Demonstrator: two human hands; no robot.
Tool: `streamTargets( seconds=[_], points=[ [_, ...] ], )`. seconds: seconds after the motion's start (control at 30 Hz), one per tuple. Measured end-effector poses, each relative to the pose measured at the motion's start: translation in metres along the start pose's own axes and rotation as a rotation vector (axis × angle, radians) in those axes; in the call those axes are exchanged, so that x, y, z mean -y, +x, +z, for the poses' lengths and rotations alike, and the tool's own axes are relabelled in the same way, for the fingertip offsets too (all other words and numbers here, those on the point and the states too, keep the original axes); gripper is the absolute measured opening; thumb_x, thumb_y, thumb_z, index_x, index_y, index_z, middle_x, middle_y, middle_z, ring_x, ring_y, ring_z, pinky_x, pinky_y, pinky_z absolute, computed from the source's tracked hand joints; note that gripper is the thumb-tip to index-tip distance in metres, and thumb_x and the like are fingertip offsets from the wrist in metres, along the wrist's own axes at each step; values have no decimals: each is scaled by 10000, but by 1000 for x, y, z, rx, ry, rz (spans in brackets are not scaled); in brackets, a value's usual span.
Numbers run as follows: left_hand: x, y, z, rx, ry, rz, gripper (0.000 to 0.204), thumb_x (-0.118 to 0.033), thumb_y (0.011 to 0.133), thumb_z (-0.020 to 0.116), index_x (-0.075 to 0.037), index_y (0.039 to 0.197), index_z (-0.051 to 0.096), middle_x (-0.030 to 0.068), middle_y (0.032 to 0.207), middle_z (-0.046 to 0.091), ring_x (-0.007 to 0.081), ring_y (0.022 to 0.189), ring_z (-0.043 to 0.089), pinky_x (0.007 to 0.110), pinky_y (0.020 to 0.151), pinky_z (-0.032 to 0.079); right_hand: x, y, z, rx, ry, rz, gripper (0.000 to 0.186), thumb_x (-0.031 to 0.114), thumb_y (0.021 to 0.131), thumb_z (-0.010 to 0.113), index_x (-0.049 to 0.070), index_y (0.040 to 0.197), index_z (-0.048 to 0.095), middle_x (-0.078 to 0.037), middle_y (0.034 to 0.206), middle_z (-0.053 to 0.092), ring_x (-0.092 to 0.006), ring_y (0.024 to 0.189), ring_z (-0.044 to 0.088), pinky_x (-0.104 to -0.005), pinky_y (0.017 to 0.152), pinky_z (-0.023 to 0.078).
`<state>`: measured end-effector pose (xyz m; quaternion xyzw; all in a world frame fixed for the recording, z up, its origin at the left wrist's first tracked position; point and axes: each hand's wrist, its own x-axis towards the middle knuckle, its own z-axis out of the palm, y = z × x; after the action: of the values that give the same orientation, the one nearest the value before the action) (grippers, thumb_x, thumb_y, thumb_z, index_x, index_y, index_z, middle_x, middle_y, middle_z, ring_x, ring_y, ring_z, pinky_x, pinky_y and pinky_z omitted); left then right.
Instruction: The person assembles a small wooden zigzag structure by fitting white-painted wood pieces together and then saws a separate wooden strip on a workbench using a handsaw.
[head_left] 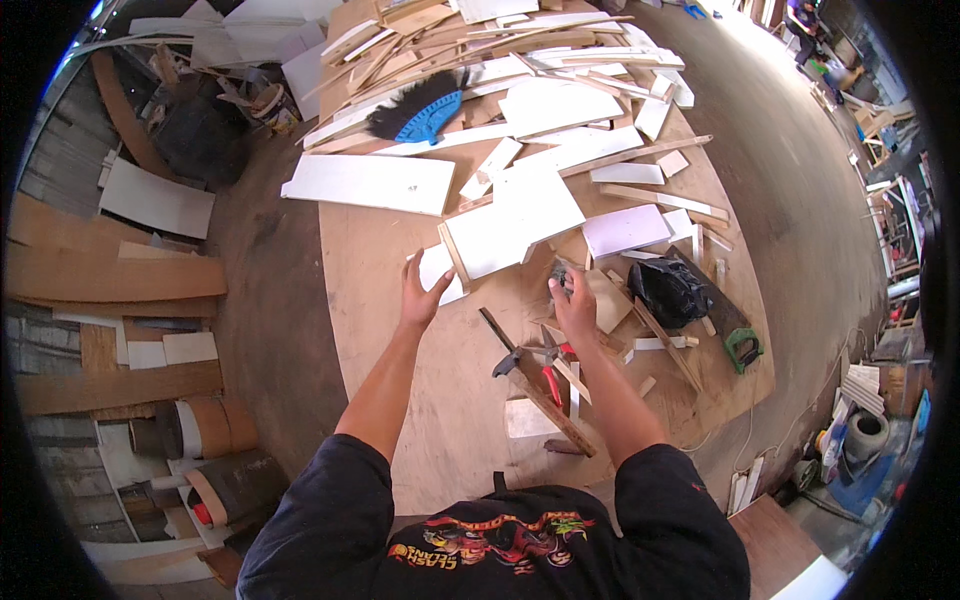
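A white board assembly (pixel 508 232) with a bare wood strip (pixel 453 257) along its left end stands on the wooden worktable (pixel 375 310). My left hand (pixel 420 295) is by that strip, thumb and fingers spread over the edge of a smaller white piece (pixel 436 268); whether it bears on it I cannot tell. Right of the assembly, my right hand (pixel 575 305) has its fingers bent together around something small and dark, too hidden to name. Below the hands lie a hammer (pixel 507 362) with a wooden handle and red-handled pliers (pixel 551 385).
White boards and wood strips (pixel 560 105) pile up across the table's far side, with a blue hand brush (pixel 430 115) on top. To the right are a black plastic bag (pixel 668 292) and a green-handled saw (pixel 742 350). Curved wood panels (pixel 120 270) stand at the left.
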<state>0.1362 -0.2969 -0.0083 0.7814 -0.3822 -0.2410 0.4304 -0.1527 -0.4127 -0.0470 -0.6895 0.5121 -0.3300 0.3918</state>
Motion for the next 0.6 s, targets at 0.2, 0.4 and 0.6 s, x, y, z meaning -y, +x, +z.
streamTargets(
  seconds=[0.2, 0.4, 0.6],
  points=[
    [74, -36, -1, -111, -36, -328, 763, -499, 930, 672, 60, 1413, 481, 268, 1325, 568, 338, 1213, 572, 416, 1029, 456, 24, 3, 12, -15, 67, -64, 539, 292, 894, 752, -4, 1300, 558, -229, 1157, 659, -336, 1049, 662, -424, 891, 528],
    [88, -49, 0, -99, -242, -527, 667, -436, 970, 629, -7, 1458, 478, 214, 1187, 672, 250, 1004, 670, 358, 882, 513, 64, 23, 10, 64, 71, -25, 589, 319, 859, 784, 18, 1313, 561, -212, 1160, 668, -319, 1062, 667, -420, 860, 536],
    [77, -39, 9, -78, -21, -319, 507, -320, 983, 611, -24, 1391, 560, 204, 986, 727, 223, 822, 703, 368, 760, 540, 45, 52, 20, 89, 58, -68, 536, 355, 872, 761, 38, 1274, 602, -186, 1033, 738, -308, 977, 714, -409, 849, 535]
  ],
)
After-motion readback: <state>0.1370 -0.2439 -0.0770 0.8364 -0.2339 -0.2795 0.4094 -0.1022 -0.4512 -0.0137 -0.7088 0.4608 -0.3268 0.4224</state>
